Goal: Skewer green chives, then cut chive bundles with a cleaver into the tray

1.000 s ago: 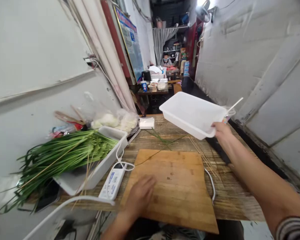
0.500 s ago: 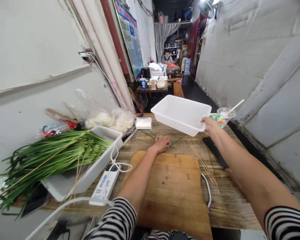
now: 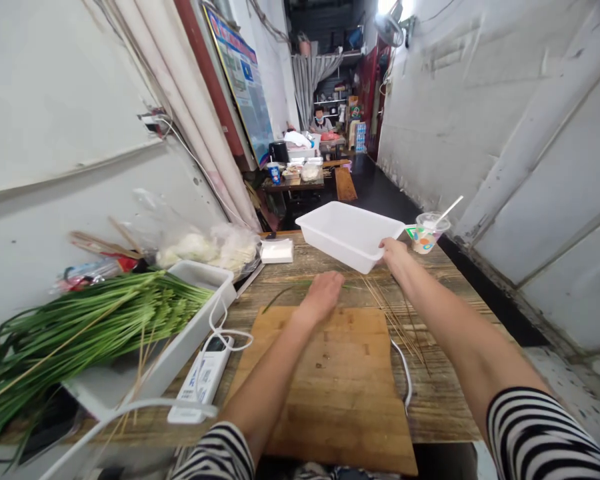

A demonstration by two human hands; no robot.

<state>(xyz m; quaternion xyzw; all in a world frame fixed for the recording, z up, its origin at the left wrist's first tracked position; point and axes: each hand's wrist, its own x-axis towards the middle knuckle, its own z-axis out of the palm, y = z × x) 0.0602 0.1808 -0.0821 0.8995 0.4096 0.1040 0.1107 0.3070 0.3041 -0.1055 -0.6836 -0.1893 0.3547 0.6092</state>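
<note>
My right hand [image 3: 394, 253] grips the near right rim of a white plastic tub [image 3: 325, 243], which is tilted a little above the far part of the wooden table. My left hand [image 3: 324, 295] is closed just beyond the back edge of the wooden cutting board [image 3: 330, 387]. A thin green chive strand [image 3: 285, 288] runs out from both sides of its fingers. Part of that strand is hidden by the hand. Beside my right forearm lie several bamboo skewers [image 3: 387, 307] on the table.
On the left, a white tray [image 3: 180, 360] carries a heap of chives [image 3: 100, 327]. A power strip [image 3: 203, 380] with a white cable lies by the board. Further back are a white box [image 3: 277, 251], bagged vegetables [image 3: 195, 248] and a plastic cup [image 3: 427, 233]. Someone sits far behind.
My left hand has lifted slightly from the table with a chive strand in it. The tub is lower and nearer the table. The camera view has shifted a little.
</note>
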